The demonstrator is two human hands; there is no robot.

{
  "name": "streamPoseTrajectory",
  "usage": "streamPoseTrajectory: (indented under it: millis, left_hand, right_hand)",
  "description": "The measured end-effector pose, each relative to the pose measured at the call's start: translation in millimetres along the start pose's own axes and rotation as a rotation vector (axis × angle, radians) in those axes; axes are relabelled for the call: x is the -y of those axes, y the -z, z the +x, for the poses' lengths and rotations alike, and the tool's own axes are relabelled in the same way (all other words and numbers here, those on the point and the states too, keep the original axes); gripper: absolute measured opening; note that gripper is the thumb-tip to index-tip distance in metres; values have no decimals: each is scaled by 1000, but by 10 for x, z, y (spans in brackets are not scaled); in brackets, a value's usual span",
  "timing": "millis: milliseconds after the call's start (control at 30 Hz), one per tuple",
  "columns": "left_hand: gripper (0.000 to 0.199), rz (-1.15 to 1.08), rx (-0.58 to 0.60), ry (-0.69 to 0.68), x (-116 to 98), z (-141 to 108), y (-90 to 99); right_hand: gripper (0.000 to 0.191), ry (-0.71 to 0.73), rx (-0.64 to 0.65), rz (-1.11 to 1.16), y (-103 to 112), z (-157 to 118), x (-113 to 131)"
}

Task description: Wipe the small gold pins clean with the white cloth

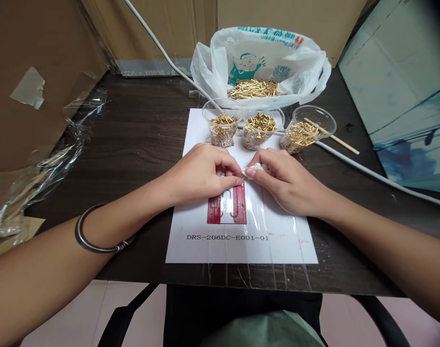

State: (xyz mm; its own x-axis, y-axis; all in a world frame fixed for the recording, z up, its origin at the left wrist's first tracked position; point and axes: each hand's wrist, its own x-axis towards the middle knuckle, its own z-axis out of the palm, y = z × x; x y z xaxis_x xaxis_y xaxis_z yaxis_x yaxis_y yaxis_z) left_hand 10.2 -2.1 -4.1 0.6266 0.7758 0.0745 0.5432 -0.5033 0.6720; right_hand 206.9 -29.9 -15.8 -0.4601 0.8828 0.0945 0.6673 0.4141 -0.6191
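Note:
My left hand [209, 173] is closed in a pinch over the printed sheet [198, 250], thumb against forefinger. A tiny gold-coloured piece [243, 178] shows at its fingertips, too small to make out well. Just to the right, my right hand [283, 180] is closed around a crumpled white tissue [259, 167], whose tip nearly meets the left fingertips. Below the hands lies a printed red and white picture [239, 205] with dark curved lines, partly hidden by my left hand. Three clear plastic cups, the left [223, 130], middle [260, 130] and right [302, 135], hold many small gold-coloured pins.
Behind the cups, an open white plastic bag [295, 62] holds a heap of longer gold-coloured pins. A thin wooden stick [341, 142] leans out of the right cup. A white cable [386, 178] crosses the dark table [133, 135]. Cardboard [35, 96] walls the left side.

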Motion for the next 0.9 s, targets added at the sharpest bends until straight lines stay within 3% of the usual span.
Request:
streamPoseTrajectory:
  millis: [900]
  left_hand:
    - [7, -86, -42, 35, 32, 3, -27]
  right_hand:
    - [25, 29, -24, 21, -15, 12, -12]
